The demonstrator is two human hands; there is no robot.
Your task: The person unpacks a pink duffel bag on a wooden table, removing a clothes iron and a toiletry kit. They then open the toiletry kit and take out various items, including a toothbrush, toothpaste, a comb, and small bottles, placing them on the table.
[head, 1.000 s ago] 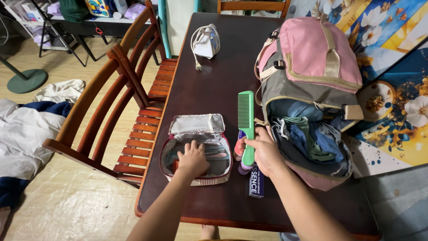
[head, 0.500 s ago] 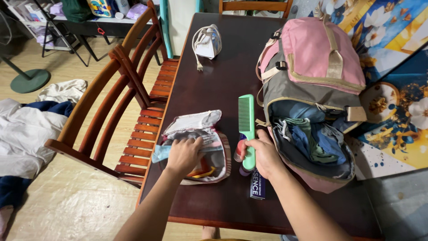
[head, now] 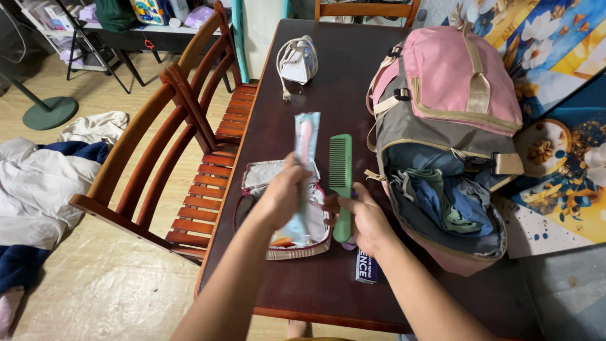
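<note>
Above the open pouch (head: 284,215), left hand (head: 284,196) grips a packaged toothbrush (head: 304,158); right hand (head: 363,221) grips a comb (head: 341,180), both upright, side by side.

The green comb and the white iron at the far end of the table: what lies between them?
Nothing: in the head view, only bare dark table separates the comb, held in the right hand, from the iron.

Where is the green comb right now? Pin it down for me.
In the head view, the green comb is held upright in the right hand, just right of the packaged toothbrush in the left hand, above the open pouch.
</note>
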